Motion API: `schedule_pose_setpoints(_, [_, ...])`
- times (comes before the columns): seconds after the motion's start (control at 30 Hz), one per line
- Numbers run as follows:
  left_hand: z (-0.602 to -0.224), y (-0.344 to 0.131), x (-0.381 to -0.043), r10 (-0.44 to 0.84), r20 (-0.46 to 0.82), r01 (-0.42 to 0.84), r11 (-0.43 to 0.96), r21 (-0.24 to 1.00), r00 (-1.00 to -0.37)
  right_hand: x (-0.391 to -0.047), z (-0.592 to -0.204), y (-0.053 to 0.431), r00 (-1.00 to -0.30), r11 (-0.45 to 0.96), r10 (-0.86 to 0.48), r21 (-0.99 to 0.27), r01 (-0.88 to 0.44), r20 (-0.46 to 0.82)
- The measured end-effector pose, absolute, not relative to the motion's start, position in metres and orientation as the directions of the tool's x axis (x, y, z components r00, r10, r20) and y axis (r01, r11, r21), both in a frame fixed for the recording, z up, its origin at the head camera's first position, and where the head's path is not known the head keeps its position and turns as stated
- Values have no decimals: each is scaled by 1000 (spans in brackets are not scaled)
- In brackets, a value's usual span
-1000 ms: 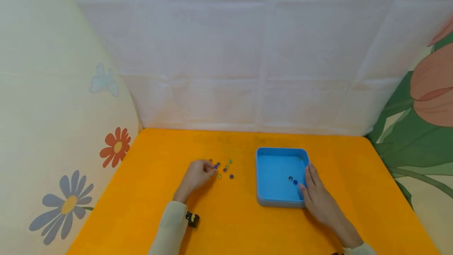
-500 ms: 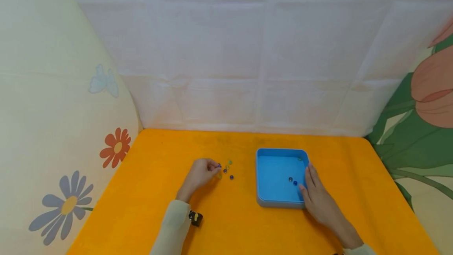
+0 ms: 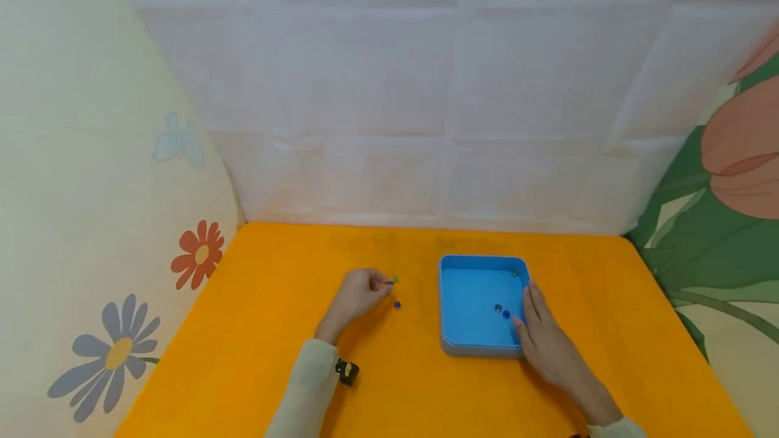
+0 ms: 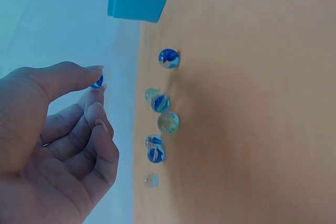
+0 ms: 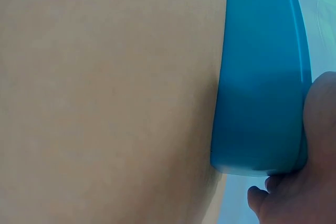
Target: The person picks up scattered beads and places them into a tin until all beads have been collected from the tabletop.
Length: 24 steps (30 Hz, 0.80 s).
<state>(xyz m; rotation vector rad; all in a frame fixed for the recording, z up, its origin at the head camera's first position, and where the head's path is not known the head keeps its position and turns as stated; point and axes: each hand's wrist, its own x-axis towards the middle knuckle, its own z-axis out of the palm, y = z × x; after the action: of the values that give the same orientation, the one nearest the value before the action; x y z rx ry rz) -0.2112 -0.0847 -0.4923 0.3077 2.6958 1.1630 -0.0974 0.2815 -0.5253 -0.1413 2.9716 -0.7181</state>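
My left hand [image 3: 359,295] pinches a blue glass marble [image 4: 97,82] between thumb and fingertips; in the left wrist view it is held clear of the surface. Several more marbles lie by that hand, most of them hidden behind it in the head view. A blue-and-white marble [image 4: 169,58], a yellowish marble [image 4: 168,123] and a clear marble [image 4: 151,180] are among them. A shallow square blue box [image 3: 482,350] stands to the right. My right hand [image 3: 554,343] holds its right wall, thumb at the rim, fingers along the outside.
Inside the box lie a dark marble [image 3: 498,307], a blue marble [image 3: 506,315] and a greenish marble [image 3: 514,274]. The orange table [image 3: 274,276] meets a white cloth [image 3: 365,120] at the back. Flower-patterned cloths flank both sides.
My left hand has moved right and slightly up, now holding a blue marble and covering more of the loose ones. The right hand and the box have stayed nearly still.
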Motion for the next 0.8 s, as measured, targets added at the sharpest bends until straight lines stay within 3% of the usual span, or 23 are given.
schedule_pose_setpoints(0.33, [-490, -71, -213, 327, -45, 192, 656, 730, -944, -98, -526, 281, -994, 886, -109, -457, -83, -30])
schedule_pose_setpoints(0.8, [-484, -50, -216, 346, -62, 190, 645, 740, -936, -99, -526, 281, -993, 895, -105, -439, -75, -45])
